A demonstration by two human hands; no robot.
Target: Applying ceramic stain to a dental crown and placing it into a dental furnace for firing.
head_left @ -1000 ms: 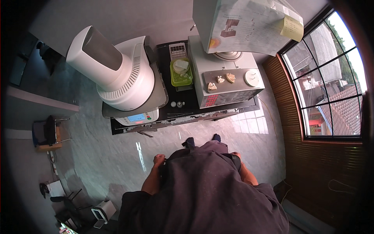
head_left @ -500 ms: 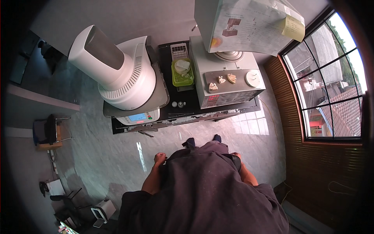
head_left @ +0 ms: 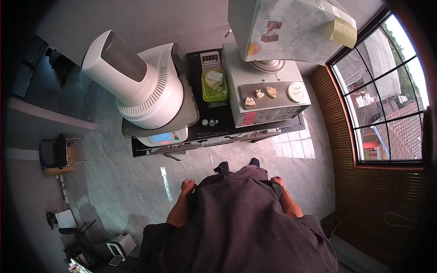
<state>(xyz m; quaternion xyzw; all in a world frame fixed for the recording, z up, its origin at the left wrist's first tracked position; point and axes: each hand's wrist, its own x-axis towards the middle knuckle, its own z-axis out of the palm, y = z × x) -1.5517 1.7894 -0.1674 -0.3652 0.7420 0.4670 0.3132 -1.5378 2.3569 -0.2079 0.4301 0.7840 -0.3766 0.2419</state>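
Observation:
Both of my hands hang at my waist, one on each side of my dark top. My left hand is curled closed beside the cloth, with a small dark bit at its fingertips that I cannot make out. On the other side, my right hand is also curled, close to a dark band on the clothing; its fingers are partly hidden. Ahead, beyond reach of both hands, a grey metal plate on a boxy machine carries several pale dental models and a round white disc.
A big white machine with a lit screen stands left on a black table. Between the machines sit a green tub, a white keypad and small jars. A paper sheet hangs above; a window is right.
My right hand has risen slightly and shows a little more beside the dark band. My left hand has barely shifted. The whole view has moved very slightly.

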